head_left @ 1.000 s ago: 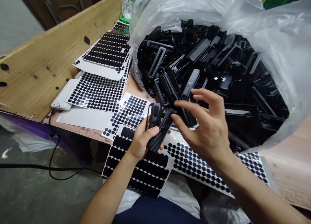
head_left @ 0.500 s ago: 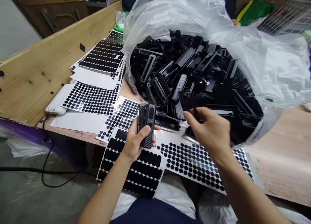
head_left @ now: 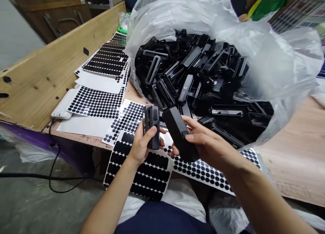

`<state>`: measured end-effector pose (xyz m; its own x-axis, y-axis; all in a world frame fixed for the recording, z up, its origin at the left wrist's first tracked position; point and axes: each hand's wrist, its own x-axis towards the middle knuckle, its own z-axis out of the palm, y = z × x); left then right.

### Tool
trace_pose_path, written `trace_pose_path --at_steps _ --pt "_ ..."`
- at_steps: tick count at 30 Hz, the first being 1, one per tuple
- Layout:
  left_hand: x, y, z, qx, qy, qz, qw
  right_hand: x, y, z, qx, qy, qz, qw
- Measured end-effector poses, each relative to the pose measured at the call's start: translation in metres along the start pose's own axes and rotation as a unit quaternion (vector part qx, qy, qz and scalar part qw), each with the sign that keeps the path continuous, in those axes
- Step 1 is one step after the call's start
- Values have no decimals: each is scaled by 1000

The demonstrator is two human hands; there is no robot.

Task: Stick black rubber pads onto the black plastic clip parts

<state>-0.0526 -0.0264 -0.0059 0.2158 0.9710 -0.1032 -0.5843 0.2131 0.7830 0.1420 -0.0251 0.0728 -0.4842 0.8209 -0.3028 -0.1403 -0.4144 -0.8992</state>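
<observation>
My left hand (head_left: 140, 145) is closed around a black carbon-patterned plastic part (head_left: 153, 127), which stands nearly upright with a dark oval pad near its top. Just to the right, my right hand (head_left: 203, 136) grips a second black part (head_left: 179, 134), tilted, with a round dark spot on its face. The two parts are close side by side. Behind them lies an open clear plastic bag (head_left: 269, 71) full of similar black parts (head_left: 186, 88). Below my hands is a white sheet of black oval stickers (head_left: 149, 185), and a sheet of black round stickers (head_left: 210, 173) extends to the right.
More sticker sheets (head_left: 98, 100) are stacked at the left, beside a white flat device (head_left: 62, 105) with a cable. A wooden board (head_left: 58, 58) walls the table's left side. At the back are a green basket (head_left: 122, 30) and a green-yellow bag (head_left: 269, 5).
My right hand has come left and down from the bag's opening, now showing a black part in its grip. My left hand keeps its part in nearly the same place.
</observation>
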Motion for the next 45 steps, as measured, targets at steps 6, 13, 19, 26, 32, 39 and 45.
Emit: trace_pose_path --at_steps 6,13,19,26,32,39,45 --pt "2 1 1 11 -21 -18 1000 14 -43 -20 -351 -164 38 921" --pt "2 0 -5 -3 -47 -24 999 44 -16 -8 -297 111 -106 943" --pt "3 3 -5 -18 -18 -11 1000 6 28 -24 -583 165 -62 793" --pt "2 2 -3 -18 -23 -14 999 -1 47 -34 -647 126 -58 749" --pt "0 0 -4 -24 -24 -27 999 8 11 -10 -311 156 -22 937" --pt "-2 1 -2 -34 -6 -25 999 30 4 19 -144 146 -34 978" --pt "-2 3 -3 -32 -30 -27 999 31 6 19 -162 151 -49 974"
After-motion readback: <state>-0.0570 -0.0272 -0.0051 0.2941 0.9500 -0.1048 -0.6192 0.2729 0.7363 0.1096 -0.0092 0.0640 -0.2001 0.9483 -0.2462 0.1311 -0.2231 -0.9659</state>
